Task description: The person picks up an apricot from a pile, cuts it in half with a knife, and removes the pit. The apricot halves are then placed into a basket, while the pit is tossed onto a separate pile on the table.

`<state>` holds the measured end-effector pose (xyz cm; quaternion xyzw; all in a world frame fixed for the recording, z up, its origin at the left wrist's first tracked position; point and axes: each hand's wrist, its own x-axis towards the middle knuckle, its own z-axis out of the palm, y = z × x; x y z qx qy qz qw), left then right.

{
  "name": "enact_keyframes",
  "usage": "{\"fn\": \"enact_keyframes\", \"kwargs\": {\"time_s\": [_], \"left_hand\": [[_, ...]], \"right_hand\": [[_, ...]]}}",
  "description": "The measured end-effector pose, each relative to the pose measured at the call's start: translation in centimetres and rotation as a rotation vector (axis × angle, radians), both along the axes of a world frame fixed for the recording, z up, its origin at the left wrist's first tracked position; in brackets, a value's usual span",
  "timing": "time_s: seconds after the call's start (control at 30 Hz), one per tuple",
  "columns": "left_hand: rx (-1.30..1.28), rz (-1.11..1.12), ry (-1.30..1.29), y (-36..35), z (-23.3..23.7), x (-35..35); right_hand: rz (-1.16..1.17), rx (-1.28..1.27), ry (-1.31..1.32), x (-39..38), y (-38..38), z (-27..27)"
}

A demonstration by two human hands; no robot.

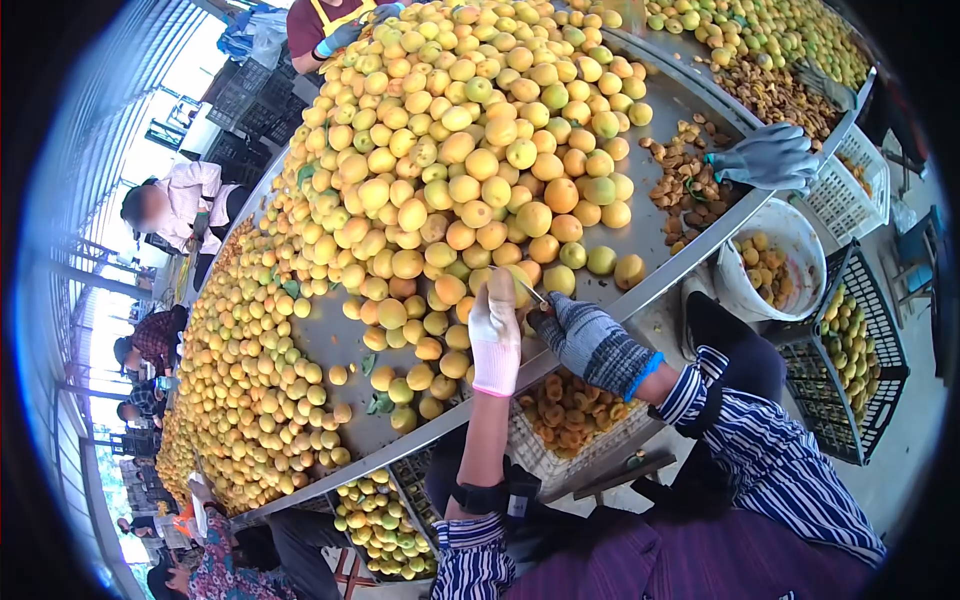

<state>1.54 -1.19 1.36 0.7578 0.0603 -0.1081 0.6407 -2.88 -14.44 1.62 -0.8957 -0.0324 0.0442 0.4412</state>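
Two gloved hands meet at the near edge of the heap of apricots that covers the metal desk. The left hand, in a white glove, has its fingers closed round one apricot, raised just in front of the heap. The right hand, in a grey knit glove, has its fingers wrapped on one small knife, whose thin blade touches that fruit. The step in hand looks like the cut that opens the apricot. The next move would call for turning the fruit against the blade, with the left fingers kept clear of the edge, then freeing the stone.

Counted: one held apricot, one knife, and loose apricots in the heap far too many to number. To the right of the heap lie one pile of stones, one co-worker's grey-gloved hand just beside it, and one white bucket partly filled with fruit. Below the heap, under the hands, sits one white crate of halved apricots. Beyond the heap, one more co-worker's blue-gloved hand rests at its far edge.
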Motion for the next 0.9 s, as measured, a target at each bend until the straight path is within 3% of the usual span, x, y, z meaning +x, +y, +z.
{"fn": "enact_keyframes", "kwargs": {"time_s": [0.07, 0.1, 0.2, 0.23, 0.27, 0.33, 0.37, 0.4, 0.53, 0.6, 0.7, 0.77, 0.8, 0.87, 0.9], "left_hand": [[0.027, -0.007, -0.42, 0.0, -1.0, 0.2], [0.044, -0.028, -0.403, 0.2, -1.7, 0.1], [-0.179, -0.19, 0.241, 1.0, 1.2, 0.2], [0.004, -0.164, 0.071, 1.4, -1.5, 0.3], [0.011, -0.165, 0.073, 1.6, -1.9, 0.2], [0.177, -0.246, 0.254, 1.9, -0.9, 0.5], [-0.177, -0.018, 0.209, 1.4, -2.5, 0.3], [-0.182, -0.033, 0.169, 1.4, -3.3, 0.4], [0.213, -0.202, -0.652, 1.8, -4.4, 0.9], [0.264, -0.115, -0.593, 1.3, -3.3, 0.1], [0.1, -0.129, -0.585, 1.3, -2.6, -0.3], [-0.075, -0.078, -0.29, 1.9, -4.0, -0.7], [-0.07, -0.076, -0.274, 2.2, -4.0, -0.6], [-0.246, -0.086, 0.127, 2.6, -3.1, -0.6], [-0.362, -0.125, 0.089, 1.8, -2.1, -1.1]], "right_hand": [[-0.012, 0.045, 0.008, 0.0, 0.1, 0.0], [-0.012, 0.058, 0.001, 0.0, 0.1, -0.2], [-0.073, 0.057, -0.111, -0.4, 0.4, -1.5], [-0.076, 0.064, -0.119, -0.5, 0.5, -1.8], [-0.078, 0.071, -0.117, -0.7, 0.6, -2.1], [-0.091, 0.038, -0.194, -0.5, 0.5, -2.4], [-0.073, -0.021, -0.148, -0.4, 0.4, -2.1], [-0.089, -0.041, -0.251, -0.5, 0.5, -2.9], [-0.038, -0.09, -0.121, -0.7, -0.7, 1.0], [-0.026, -0.074, -0.096, -1.1, -0.7, 1.2], [0.026, 0.001, -0.208, -1.2, -1.1, 0.6], [0.026, -0.017, -0.172, -1.4, -0.9, 0.6], [0.029, -0.046, -0.15, -1.2, -1.0, 0.6], [0.029, -0.032, -0.134, -1.2, -0.7, -0.1], [0.024, -0.027, -0.129, -1.0, -0.6, -0.7]]}}
